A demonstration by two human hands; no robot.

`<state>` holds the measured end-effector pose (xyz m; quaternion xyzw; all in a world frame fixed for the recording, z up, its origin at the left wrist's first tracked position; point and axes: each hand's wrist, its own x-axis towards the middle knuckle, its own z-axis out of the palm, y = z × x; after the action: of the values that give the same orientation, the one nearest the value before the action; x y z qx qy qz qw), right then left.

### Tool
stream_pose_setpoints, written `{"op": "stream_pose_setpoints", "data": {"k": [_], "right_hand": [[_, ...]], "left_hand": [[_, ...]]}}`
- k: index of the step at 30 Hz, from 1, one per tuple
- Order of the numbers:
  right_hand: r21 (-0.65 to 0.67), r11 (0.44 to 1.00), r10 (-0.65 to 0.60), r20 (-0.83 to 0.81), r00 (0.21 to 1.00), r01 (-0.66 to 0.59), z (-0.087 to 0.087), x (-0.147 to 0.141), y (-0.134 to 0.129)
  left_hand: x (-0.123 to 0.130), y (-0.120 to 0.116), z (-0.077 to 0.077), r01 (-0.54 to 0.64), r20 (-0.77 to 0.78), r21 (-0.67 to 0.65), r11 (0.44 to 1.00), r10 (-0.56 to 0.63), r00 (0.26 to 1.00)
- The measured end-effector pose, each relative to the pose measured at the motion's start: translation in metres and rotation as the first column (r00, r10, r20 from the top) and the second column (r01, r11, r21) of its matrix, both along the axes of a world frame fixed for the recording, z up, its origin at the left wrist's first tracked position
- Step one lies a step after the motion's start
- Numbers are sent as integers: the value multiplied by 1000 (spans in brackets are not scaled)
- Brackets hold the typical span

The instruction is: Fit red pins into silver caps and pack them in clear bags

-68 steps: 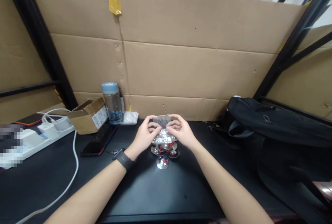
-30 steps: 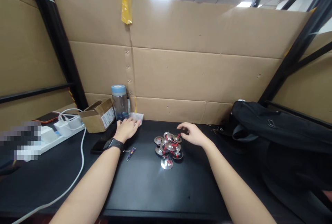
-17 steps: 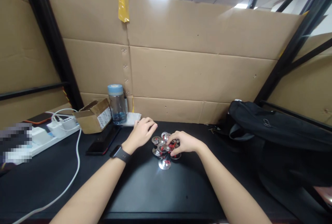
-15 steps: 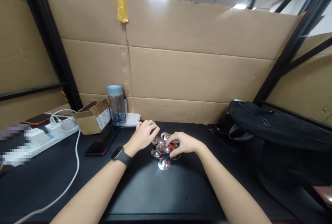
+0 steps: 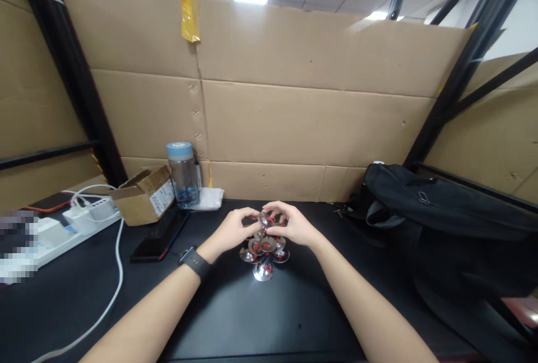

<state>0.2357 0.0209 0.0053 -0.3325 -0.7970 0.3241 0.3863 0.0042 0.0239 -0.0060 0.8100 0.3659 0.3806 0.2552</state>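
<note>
Small shiny metal cymbals with red cords, like finger cymbals, form a loose heap (image 5: 267, 245) on the black tabletop. One cymbal (image 5: 263, 219) is tilted above the heap, between my hands. My right hand (image 5: 290, 224) reaches in from the right, its fingers curled round that cymbal and its red cord. From the left, my left hand (image 5: 235, 229) pinches at the same cymbal's near edge; its fingertips are partly hidden. At the front of the heap, another cymbal (image 5: 263, 271) lies on the table.
A clear bottle with a blue lid (image 5: 180, 178), an opened cardboard box (image 5: 145, 195) and a dark phone-like slab (image 5: 157, 242) stand left. Further left is a white power strip (image 5: 86, 223) with a cable. A black bag (image 5: 441, 206) lies right. Cardboard walls (image 5: 294, 116) enclose the back.
My hands have come together over the heap, and a cymbal is now raised between them. My left hand has moved from beside the heap to the cymbal. The view has shifted slightly.
</note>
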Motion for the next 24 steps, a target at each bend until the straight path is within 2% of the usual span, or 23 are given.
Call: {"op": "stream_pose_setpoints", "data": {"k": [4,8,11,13,16,17,19,20,22,24], "right_hand": [[-68,997,27,-118,993,-35,-8,-9,-2],[-48,996,69,-96,993,-74,-10,-13,-6],[-95,991,79,-109,991,-90,-8,-11,-5],[-103,994,32,-94,995,-42,-4,-4,-1],[-12,985,-169,54,984,170,0,20,9],[62,965,-263,152,953,257,0,31,14],[196,901,-432,347,833,386,-2,54,22],[214,881,-473,429,769,422,-4,64,26],[194,870,-482,526,701,454,-9,79,31],[170,871,-471,560,682,462,-11,84,32]], "left_hand": [[8,-1,-5,-5,99,-54,999,10,995],[13,-2,-9,-60,107,-71,996,67,992],[16,-2,-11,-107,127,-87,990,118,985],[13,1,-11,-163,133,-95,982,175,976],[-2,10,-10,-316,14,-3,949,316,949],[-9,14,-10,-367,-67,60,928,371,926],[-24,22,-11,-449,-230,161,879,476,849],[-31,26,-12,-478,-290,188,858,514,807],[-40,32,-15,-515,-361,186,836,546,756],[-45,36,-18,-529,-377,142,837,540,753]]}}
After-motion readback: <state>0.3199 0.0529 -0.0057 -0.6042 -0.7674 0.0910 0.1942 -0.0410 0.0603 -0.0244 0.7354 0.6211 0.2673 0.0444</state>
